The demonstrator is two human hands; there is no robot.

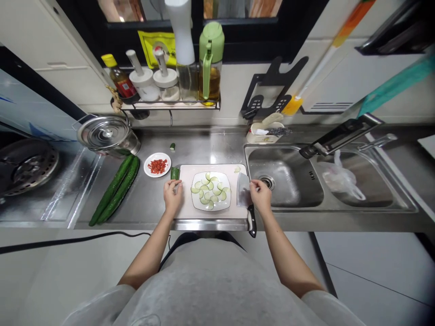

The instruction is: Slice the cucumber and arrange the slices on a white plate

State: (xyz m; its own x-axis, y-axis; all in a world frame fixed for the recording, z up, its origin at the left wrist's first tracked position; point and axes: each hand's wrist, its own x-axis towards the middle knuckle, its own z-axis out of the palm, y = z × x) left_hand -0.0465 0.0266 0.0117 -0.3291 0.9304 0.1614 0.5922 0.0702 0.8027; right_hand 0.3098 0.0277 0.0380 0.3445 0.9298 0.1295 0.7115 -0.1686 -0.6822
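Observation:
A squarish white plate (199, 206) holds several thin, pale half-round slices with green rims. It rests on a white cutting board (185, 210). My left hand (173, 195) hovers at the board's left edge, its fingers bent and tips together, with nothing visible in them. Just beyond those fingers lies a short cut piece of cucumber (175, 173). On the right, my right hand (261, 195) is closed in a pinch beside the cleaver (243, 192), apart from its handle; no object shows between the fingertips. The cleaver's blade lies on the board, and its black handle overhangs the counter edge.
Two whole cucumbers (117, 190) and a small plate of chopped red pieces (157, 165) lie left. A lidded steel pot (108, 133) stands behind them. A double sink (285, 176) is at right. Bottles and jars fill a rack (170, 107) above the counter.

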